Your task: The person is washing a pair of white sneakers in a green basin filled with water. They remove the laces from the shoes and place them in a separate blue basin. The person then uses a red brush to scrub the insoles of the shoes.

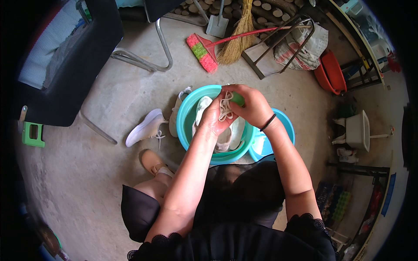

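Above a teal plastic basin point(183, 133), my left hand point(214, 115) holds a bunch of looped, off-white shoelaces point(225, 107) across its palm and fingers. My right hand point(251, 104) grips a green object point(238, 99), perhaps a soap bar or brush, against the laces; its shape is mostly hidden by the fingers. Pale shoes point(223, 142) lie inside the basin, partly covered by my forearms. A light sneaker with untied laces point(147, 129) rests on its side on the floor to the left, and another pale shoe point(174, 114) leans beside the basin.
A blue basin point(287, 125) stands right of the teal one. Beyond are a red-handled broom point(202, 52), a straw broom point(240, 39), a metal dustpan point(261, 58) and red basins point(329, 71). Black mesh chairs point(107, 58) stand at left, near a green stool point(33, 138).
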The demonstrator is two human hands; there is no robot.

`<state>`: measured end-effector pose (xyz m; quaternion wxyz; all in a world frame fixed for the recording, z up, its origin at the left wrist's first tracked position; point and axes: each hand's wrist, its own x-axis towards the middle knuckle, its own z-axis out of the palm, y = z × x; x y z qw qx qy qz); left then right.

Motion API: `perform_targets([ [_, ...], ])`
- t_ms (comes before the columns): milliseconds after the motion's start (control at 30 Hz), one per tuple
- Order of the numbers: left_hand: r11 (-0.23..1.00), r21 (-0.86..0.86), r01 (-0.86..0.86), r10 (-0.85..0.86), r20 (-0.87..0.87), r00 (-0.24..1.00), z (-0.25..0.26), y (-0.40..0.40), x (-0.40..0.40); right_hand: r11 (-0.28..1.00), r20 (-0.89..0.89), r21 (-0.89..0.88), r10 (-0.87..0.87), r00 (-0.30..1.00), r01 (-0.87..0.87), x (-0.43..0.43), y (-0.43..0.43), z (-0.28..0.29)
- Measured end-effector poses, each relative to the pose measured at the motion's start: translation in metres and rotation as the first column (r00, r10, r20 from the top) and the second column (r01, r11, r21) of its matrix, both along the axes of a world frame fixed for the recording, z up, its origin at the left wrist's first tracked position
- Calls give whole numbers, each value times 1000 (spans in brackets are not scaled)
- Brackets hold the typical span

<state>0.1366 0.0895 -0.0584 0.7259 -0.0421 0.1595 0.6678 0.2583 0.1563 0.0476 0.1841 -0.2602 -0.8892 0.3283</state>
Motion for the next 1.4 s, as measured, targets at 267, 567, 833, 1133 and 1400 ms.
perform_targets([
  [267,999,36,-36,27,228,973,-43,9,-22,660,-299,-747,-433,851,73,6,15,-14],
  [567,997,-77,3,5,99,995,30,-6,-11,952,-397,234,-92,913,198,-28,-3,-21],
  [833,997,31,-68,71,-76,995,26,2,16,882,-164,400,-200,966,250,-44,12,-40],
  [1133,920,375,-117,160,-86,983,31,-6,-2,949,-247,315,110,963,-27,-62,-33,-22],
  [1400,875,482,-51,178,-223,958,33,-15,-1,929,-110,321,228,967,-183,-61,-57,-30],
])
